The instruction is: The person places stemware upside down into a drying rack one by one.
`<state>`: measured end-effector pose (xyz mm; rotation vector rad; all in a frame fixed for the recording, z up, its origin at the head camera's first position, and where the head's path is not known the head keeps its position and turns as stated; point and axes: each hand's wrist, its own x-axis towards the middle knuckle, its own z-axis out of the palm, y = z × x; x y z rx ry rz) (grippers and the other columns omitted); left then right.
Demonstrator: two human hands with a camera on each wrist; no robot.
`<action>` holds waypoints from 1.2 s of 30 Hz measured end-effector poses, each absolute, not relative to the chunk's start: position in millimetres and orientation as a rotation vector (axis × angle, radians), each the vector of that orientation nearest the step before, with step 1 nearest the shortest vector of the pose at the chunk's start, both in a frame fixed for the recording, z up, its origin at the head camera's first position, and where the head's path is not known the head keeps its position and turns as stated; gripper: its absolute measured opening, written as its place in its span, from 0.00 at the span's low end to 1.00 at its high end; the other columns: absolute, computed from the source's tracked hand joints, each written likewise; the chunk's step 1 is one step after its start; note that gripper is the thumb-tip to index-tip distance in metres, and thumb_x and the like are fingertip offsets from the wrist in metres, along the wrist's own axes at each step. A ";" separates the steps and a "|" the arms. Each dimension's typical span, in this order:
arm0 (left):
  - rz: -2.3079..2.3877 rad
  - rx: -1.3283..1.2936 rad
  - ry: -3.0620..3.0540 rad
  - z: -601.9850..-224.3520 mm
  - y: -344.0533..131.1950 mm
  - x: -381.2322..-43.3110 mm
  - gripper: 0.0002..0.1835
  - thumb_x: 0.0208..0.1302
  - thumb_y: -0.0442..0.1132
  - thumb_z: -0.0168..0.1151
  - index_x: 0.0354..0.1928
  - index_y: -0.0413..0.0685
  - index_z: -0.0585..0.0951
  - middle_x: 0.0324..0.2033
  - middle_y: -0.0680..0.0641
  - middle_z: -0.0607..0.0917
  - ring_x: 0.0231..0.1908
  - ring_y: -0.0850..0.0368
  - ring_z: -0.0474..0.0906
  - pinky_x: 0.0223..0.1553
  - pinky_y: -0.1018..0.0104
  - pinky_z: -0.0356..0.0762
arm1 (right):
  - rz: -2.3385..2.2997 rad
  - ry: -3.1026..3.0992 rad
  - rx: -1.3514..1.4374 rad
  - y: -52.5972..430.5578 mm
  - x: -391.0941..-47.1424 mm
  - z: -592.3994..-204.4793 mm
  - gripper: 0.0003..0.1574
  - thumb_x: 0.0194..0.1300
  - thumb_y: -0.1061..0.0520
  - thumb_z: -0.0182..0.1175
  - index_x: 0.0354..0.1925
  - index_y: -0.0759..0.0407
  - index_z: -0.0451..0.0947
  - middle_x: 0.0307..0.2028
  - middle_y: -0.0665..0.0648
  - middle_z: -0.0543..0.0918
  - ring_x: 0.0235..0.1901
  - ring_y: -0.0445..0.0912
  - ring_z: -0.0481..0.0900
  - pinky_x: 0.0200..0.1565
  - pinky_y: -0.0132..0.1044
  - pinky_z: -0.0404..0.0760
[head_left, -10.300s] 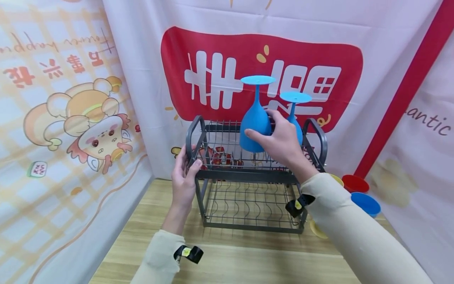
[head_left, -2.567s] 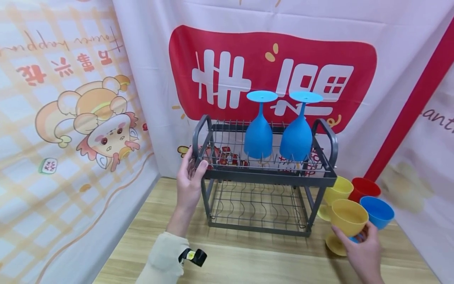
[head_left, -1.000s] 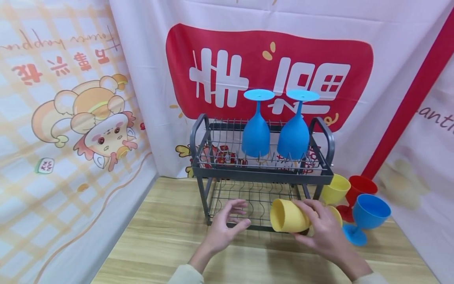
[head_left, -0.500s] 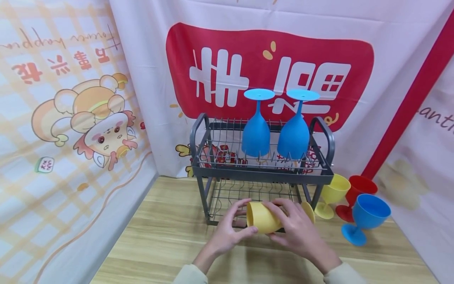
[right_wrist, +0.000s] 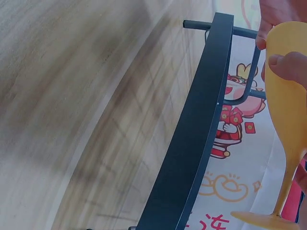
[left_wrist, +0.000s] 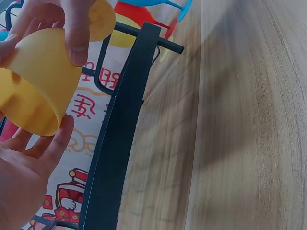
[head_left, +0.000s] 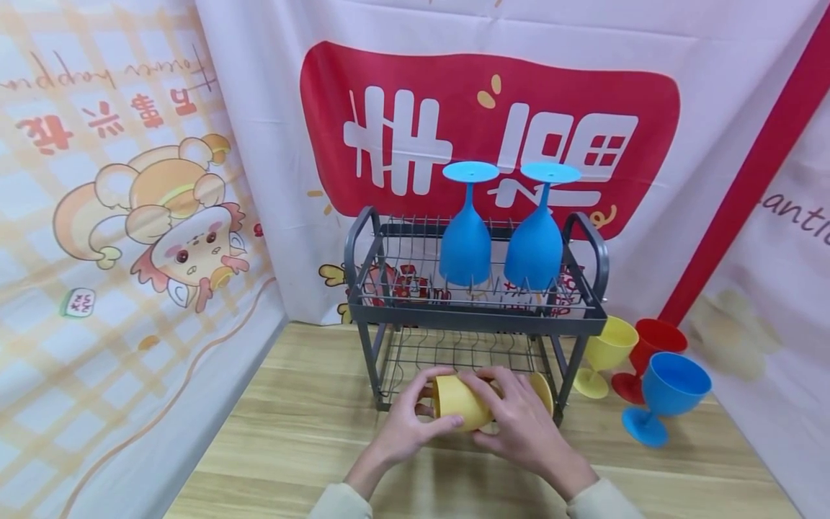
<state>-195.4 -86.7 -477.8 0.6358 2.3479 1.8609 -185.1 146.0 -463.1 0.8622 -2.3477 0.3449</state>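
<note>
A yellow plastic goblet (head_left: 462, 405) lies sideways in the air before the dish rack's lower tier, its mouth to the left and its foot to the right. My left hand (head_left: 403, 424) holds the rim end, thumb in front and fingers behind. My right hand (head_left: 524, 431) grips the bowl near the stem. In the left wrist view, the goblet's (left_wrist: 55, 67) open mouth shows between both hands. The right wrist view shows its stem and foot, with a thumb pressing the bowl (right_wrist: 283, 103). Two blue goblets, one left (head_left: 465, 249) and one right (head_left: 534, 252), stand upside down on the upper tier.
The dark two-tier rack (head_left: 476, 317) stands on a wood-patterned table (head_left: 272, 432). To its right stand upright a yellow goblet (head_left: 609, 346), a red goblet (head_left: 650, 347) and a blue goblet (head_left: 674, 386). Printed cloth (head_left: 272, 180) hangs behind and at both sides.
The blue goblet carried earlier now stands on the upper tier. My right hand has brought the yellow goblet leftward from the table and tipped it; my left hand left the rack and took its rim end.
</note>
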 end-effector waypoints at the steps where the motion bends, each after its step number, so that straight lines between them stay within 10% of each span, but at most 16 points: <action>1: 1.870 0.641 2.345 -477.7 -86.8 -195.8 0.37 0.62 0.48 0.77 0.73 0.62 0.73 0.60 0.47 0.79 0.54 0.53 0.78 0.52 0.63 0.83 | 0.347 -2.353 0.857 145.7 -185.0 -463.7 0.65 0.34 0.44 0.89 0.73 0.44 0.74 0.59 0.55 0.80 0.54 0.49 0.81 0.54 0.48 0.83; 16: 2.035 0.595 2.258 -475.9 -84.1 -195.6 0.36 0.55 0.39 0.81 0.66 0.56 0.76 0.62 0.44 0.80 0.52 0.52 0.81 0.49 0.62 0.89 | 0.393 -2.237 0.828 153.4 -175.7 -469.4 0.57 0.41 0.46 0.87 0.69 0.51 0.77 0.62 0.60 0.80 0.60 0.54 0.79 0.60 0.56 0.84; 24: 2.178 0.502 2.180 -481.0 -87.1 -194.8 0.37 0.55 0.35 0.80 0.66 0.45 0.72 0.65 0.35 0.77 0.54 0.49 0.83 0.46 0.58 0.92 | 0.629 -2.124 0.668 158.9 -165.2 -485.2 0.39 0.50 0.47 0.83 0.57 0.60 0.84 0.54 0.59 0.84 0.53 0.53 0.82 0.65 0.32 0.76; 29: 2.254 0.495 2.164 -483.7 -86.8 -195.3 0.36 0.55 0.32 0.79 0.64 0.43 0.71 0.68 0.35 0.75 0.57 0.46 0.82 0.47 0.57 0.91 | 0.874 -2.343 0.445 151.4 -159.5 -489.1 0.36 0.57 0.45 0.80 0.60 0.56 0.83 0.54 0.54 0.87 0.52 0.49 0.86 0.53 0.51 0.88; 36: 2.242 0.517 2.116 -485.2 -84.6 -194.2 0.37 0.55 0.34 0.80 0.63 0.43 0.68 0.69 0.36 0.74 0.63 0.40 0.80 0.53 0.57 0.90 | 1.565 -2.516 0.155 141.2 -157.8 -479.1 0.38 0.65 0.41 0.74 0.69 0.48 0.78 0.60 0.51 0.87 0.59 0.54 0.85 0.60 0.50 0.85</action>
